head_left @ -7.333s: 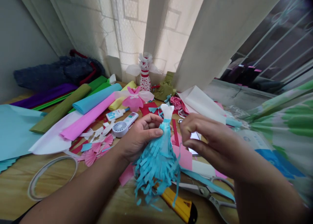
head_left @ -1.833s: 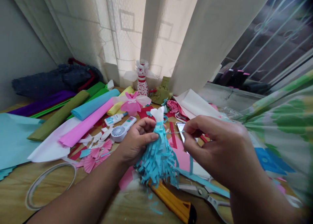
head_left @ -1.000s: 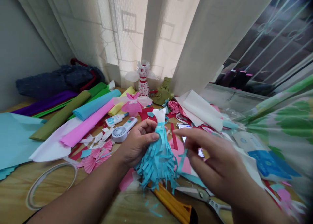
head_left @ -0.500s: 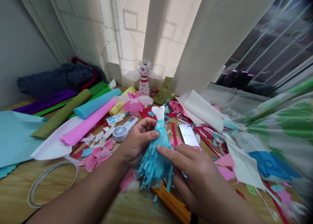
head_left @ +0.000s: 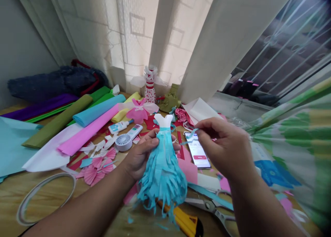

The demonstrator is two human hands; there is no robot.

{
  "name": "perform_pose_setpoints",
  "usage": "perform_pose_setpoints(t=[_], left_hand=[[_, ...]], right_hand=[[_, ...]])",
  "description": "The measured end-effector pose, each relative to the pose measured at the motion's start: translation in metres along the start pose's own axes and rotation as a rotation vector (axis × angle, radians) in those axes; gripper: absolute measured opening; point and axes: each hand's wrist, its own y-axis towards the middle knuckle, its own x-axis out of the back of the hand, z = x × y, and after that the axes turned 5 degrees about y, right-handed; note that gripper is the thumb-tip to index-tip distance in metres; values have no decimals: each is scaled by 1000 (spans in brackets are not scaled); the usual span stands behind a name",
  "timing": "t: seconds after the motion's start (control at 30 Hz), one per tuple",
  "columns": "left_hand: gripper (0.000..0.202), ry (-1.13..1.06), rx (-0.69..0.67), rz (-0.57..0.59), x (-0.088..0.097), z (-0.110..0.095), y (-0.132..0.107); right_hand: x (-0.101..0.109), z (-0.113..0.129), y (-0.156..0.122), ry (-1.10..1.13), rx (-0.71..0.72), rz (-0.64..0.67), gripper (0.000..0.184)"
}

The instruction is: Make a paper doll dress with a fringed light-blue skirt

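My left hand (head_left: 141, 154) grips a small paper dress (head_left: 163, 161) at its waist. The dress has a white bodice and a long skirt of fringed light-blue crepe paper, and it stands upright above the table. To its right, my right hand (head_left: 221, 145) is closed, pinching a thin curled strip of blue paper (head_left: 191, 136) apart from the dress. That hand is over a phone (head_left: 198, 152) with its screen lit. Below the skirt lie a yellow cutter (head_left: 187, 221), partly hidden by the fringe, and a pair of scissors (head_left: 209, 205), partly covered by a blue strip.
Rolls of crepe paper, among them a pink roll (head_left: 90, 128), lie at the left. A glue bottle (head_left: 118, 126), a small fan (head_left: 126, 139) and a tape roll (head_left: 46, 199) are nearby. Finished paper dresses, one heart-patterned (head_left: 150, 90), stand by the curtain (head_left: 199, 57). Paper scraps surround everything.
My right hand has left the skirt and moved up and right, now with a thin blue strip. The dress has turned to show more of its front. The scissors have come into view.
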Motion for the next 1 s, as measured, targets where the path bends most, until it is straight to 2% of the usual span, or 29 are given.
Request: perform_pose_setpoints(t=[0.17, 0.27, 0.57, 0.73, 0.83, 1.0], left_hand=[[43, 5, 12, 79, -3, 0, -7], [42, 0, 10, 83, -2, -1, -8], [39, -3, -42, 60, -1, 0, -4], [39, -25, -13, 83, 0, 2, -2], [41, -40, 15, 83, 2, 4, -2], [34, -25, 60, 155, 5, 12, 1]], right_hand=[[-13, -8, -12, -150, 110, -52, 10], [-18, -10, -20, -242, 174, -104, 12], [-24, -14, -38, -406, 221, -11, 18], [-26, -20, -44, -319, 195, 62, 13], [-29, -23, -56, -180, 143, 139, 21], [-37, -25, -79, 66, 34, 121, 23]])
